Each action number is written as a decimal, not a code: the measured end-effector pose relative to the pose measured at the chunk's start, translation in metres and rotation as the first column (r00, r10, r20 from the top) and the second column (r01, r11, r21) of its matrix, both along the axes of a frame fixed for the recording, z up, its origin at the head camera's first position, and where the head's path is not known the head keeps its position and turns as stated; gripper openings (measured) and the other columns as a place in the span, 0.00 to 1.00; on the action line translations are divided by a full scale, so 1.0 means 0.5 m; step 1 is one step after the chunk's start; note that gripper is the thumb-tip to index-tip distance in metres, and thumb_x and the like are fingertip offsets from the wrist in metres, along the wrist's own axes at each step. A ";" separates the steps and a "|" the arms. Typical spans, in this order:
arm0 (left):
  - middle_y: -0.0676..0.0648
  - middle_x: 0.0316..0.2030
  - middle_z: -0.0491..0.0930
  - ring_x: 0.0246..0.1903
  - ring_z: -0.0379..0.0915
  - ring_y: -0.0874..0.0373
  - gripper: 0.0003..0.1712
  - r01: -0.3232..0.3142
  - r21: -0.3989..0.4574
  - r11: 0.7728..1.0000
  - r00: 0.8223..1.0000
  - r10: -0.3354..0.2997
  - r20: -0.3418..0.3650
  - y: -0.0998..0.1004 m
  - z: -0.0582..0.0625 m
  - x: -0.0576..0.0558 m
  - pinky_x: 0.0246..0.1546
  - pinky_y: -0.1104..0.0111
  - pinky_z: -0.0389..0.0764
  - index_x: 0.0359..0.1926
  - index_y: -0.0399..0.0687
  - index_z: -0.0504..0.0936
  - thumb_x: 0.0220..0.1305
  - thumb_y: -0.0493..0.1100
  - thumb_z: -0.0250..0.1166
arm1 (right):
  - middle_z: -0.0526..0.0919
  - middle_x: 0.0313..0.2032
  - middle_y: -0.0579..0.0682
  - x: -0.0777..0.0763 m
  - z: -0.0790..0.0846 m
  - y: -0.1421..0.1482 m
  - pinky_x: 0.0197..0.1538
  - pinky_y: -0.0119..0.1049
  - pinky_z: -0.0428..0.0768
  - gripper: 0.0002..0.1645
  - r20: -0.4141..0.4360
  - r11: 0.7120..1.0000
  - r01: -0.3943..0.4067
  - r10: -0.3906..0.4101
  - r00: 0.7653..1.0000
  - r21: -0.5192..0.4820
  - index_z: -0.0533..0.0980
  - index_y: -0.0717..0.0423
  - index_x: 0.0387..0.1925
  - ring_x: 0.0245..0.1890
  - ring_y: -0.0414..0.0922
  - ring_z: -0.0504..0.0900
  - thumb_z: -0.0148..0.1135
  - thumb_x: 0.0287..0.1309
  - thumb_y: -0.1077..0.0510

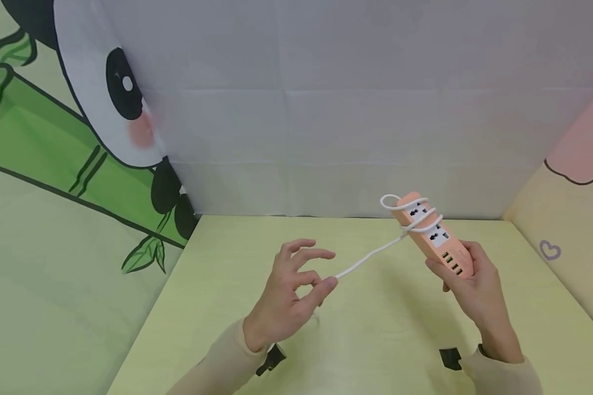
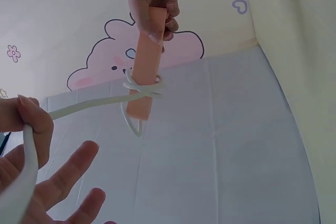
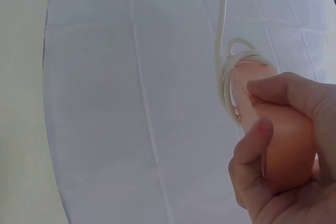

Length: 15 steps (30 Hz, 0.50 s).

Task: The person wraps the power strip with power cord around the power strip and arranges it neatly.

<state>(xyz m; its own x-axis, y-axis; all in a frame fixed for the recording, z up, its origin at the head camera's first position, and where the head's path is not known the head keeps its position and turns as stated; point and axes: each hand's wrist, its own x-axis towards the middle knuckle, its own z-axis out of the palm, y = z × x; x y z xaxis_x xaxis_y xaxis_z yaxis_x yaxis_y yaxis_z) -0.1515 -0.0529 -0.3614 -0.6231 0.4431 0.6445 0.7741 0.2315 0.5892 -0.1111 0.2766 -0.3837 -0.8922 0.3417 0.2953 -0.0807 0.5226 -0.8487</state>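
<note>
My right hand grips the lower end of a peach-coloured power strip, held tilted above the table. Its white sockets and several USB ports face up in the head view. A white cord winds several times round the strip's far end, with a loop sticking out there. To the left, my left hand pinches the cord between thumb and index finger, the other fingers spread. The cord runs fairly straight between the hands. In the left wrist view the strip's plain back shows; the cord's plug end cannot be made out.
Below the hands lies a pale yellow table. A grey-white cloth wall stands behind it, with cartoon-printed panels at left and right. Dark wrist-camera mounts sit by both sleeves.
</note>
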 end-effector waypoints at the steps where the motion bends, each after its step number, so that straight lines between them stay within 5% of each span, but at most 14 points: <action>1: 0.56 0.54 0.82 0.68 0.61 0.50 0.24 -0.001 -0.005 1.000 1.000 0.001 0.022 -0.002 -0.003 0.001 0.64 0.44 0.63 0.13 0.55 0.74 0.66 0.41 0.68 | 0.77 0.31 0.39 0.000 0.002 0.000 0.25 0.33 0.76 0.26 -0.004 1.000 0.004 -0.004 1.000 -0.003 0.71 0.49 0.55 0.17 0.43 0.79 0.74 0.58 0.57; 10: 0.62 0.49 0.83 0.63 0.65 0.56 0.28 -0.071 -0.126 0.989 0.988 0.087 0.124 -0.027 -0.004 0.010 0.61 0.46 0.65 0.10 0.57 0.75 0.69 0.49 0.67 | 0.76 0.33 0.34 -0.003 0.006 0.015 0.23 0.32 0.74 0.28 0.026 0.995 0.097 -0.098 0.995 0.008 0.68 0.52 0.56 0.16 0.41 0.79 0.73 0.60 0.54; 15: 0.62 0.51 0.82 0.66 0.63 0.54 0.27 -0.047 -0.123 0.991 0.991 0.062 0.121 -0.040 0.001 0.009 0.63 0.45 0.65 0.12 0.59 0.72 0.71 0.49 0.65 | 0.76 0.34 0.34 -0.003 0.000 0.026 0.23 0.32 0.75 0.29 0.061 0.996 0.090 -0.090 0.994 0.007 0.68 0.53 0.57 0.18 0.41 0.79 0.72 0.61 0.54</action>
<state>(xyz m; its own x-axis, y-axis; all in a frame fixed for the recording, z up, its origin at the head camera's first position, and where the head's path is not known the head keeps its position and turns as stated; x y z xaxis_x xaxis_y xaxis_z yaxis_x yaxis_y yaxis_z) -0.1470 -0.0728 -0.3608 -0.7200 0.4759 0.5050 0.6812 0.3458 0.6453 -0.1125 0.2895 -0.3836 -0.8742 0.4205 0.2428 0.0189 0.5291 -0.8483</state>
